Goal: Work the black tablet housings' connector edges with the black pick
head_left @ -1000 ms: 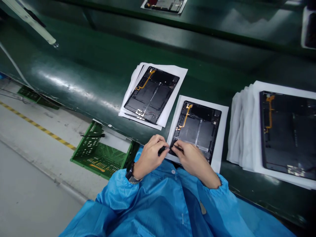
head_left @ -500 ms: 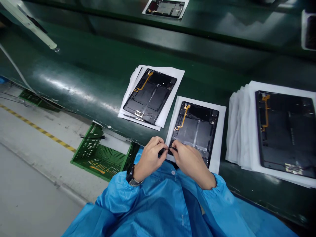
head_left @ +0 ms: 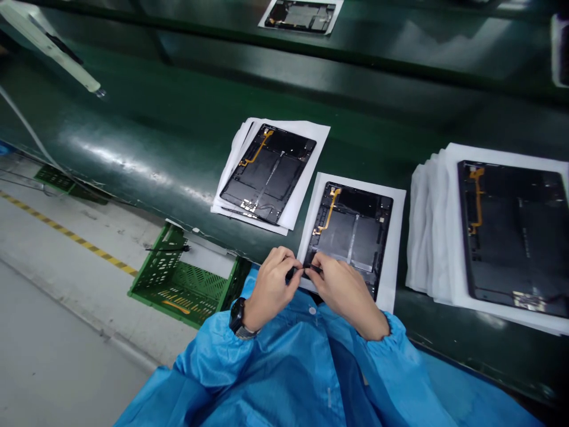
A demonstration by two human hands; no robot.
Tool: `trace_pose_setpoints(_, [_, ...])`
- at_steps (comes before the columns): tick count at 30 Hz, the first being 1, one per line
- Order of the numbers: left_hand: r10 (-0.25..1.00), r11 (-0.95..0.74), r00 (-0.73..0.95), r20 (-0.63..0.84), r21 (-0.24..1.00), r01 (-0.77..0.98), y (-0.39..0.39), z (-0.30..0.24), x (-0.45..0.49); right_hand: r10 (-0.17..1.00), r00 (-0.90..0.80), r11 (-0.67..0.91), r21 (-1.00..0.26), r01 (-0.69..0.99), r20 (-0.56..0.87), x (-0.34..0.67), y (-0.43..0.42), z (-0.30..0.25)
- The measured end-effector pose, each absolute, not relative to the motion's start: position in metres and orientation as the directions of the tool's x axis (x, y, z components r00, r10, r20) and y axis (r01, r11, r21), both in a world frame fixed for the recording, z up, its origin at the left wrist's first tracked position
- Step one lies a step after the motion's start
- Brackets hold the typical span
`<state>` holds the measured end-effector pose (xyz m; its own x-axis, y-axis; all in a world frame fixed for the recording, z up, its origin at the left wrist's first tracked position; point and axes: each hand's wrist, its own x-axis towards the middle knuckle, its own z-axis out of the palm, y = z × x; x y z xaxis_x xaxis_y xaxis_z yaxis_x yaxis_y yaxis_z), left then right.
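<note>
Both hands are drawn close together at the lower middle of the frame, right at the near edge of the worktop. A slim dark piece is pinched in the curled fingers of the left hand. Its other end is met by the narrowed fingertips of the right hand. What the piece is cannot be made out. The pinch is held just over the lower left corner of the open tablet. That tablet is a flat black rectangle with rounded corners and matt grey panels inside, and a thin orange ribbon cable is bent along its left side. It is laid on a smooth white sheet, just right of centre.

A black wristwatch is worn on the left wrist. Both arms are covered by crinkled, shiny blue sleeves with gathered cuffs.

Up and to the left, a second opened tablet is set askew on a fanned stack of white sheets. At the right edge of the frame a third tablet is carried on a thicker pile of soft white padding. The worktop is dark green and glossy, with streaks of light thrown across it. Below its edge, at lower left, a green plastic crate with latticed walls is stood on the pale grey floor. The floor is crossed by a yellow striped line.
</note>
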<state>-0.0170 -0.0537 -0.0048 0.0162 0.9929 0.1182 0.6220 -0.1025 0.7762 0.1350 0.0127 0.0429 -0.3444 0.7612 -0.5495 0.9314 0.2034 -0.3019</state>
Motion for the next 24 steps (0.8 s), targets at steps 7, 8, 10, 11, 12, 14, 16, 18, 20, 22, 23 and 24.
trace_pose_setpoints(7, [0.995,-0.096,0.035,0.093,0.793,0.602,-0.051,-0.001,-0.019,0.727,-0.357,0.09,-0.434,0.896,-0.587,0.137,0.03,0.033])
trace_pose_setpoints(8, [0.996,-0.086,0.025,0.089,0.792,0.604,-0.05,-0.001,-0.018,0.722,-0.362,0.084,-0.444,0.892,-0.59,0.137,0.033,0.032])
trace_pose_setpoints(10, [0.997,-0.067,0.002,0.083,0.779,0.623,-0.05,-0.001,-0.016,0.719,-0.369,0.082,-0.455,0.887,-0.589,0.137,0.036,0.031])
trace_pose_setpoints(11, [0.997,-0.059,-0.007,0.083,0.769,0.637,-0.05,-0.001,-0.014,0.719,-0.368,0.081,-0.456,0.886,-0.589,0.137,0.037,0.031])
trace_pose_setpoints(12, [0.997,-0.053,-0.015,0.082,0.758,0.651,-0.049,-0.002,-0.012,0.721,-0.365,0.078,-0.455,0.887,-0.589,0.136,0.037,0.031])
trace_pose_setpoints(14, [0.996,-0.046,-0.028,0.088,0.739,0.672,-0.049,-0.001,-0.009,0.724,-0.359,0.07,-0.455,0.888,-0.589,0.137,0.036,0.033])
trace_pose_setpoints(16, [0.995,-0.042,-0.041,0.096,0.73,0.682,-0.049,-0.001,-0.006,0.73,-0.354,0.066,-0.454,0.888,-0.585,0.138,0.034,0.034])
trace_pose_setpoints(18, [0.994,-0.04,-0.048,0.099,0.727,0.685,-0.048,0.0,-0.006,0.74,-0.358,0.08,-0.454,0.887,-0.57,0.142,0.029,0.036])
trace_pose_setpoints(20, [0.994,-0.047,-0.04,0.102,0.73,0.682,-0.046,0.0,-0.008,0.752,-0.371,0.11,-0.451,0.886,-0.545,0.148,0.024,0.037])
trace_pose_setpoints(22, [0.995,-0.057,-0.026,0.101,0.737,0.674,-0.045,0.0,-0.01,0.767,-0.378,0.137,-0.442,0.886,-0.519,0.155,0.018,0.038])
trace_pose_setpoints(23, [0.995,-0.06,-0.021,0.099,0.74,0.67,-0.045,0.0,-0.011,0.777,-0.37,0.139,-0.434,0.89,-0.51,0.158,0.015,0.038])
trace_pose_setpoints(24, [0.995,-0.061,-0.016,0.096,0.743,0.667,-0.045,0.0,-0.012,0.786,-0.358,0.133,-0.428,0.894,-0.504,0.16,0.013,0.038])
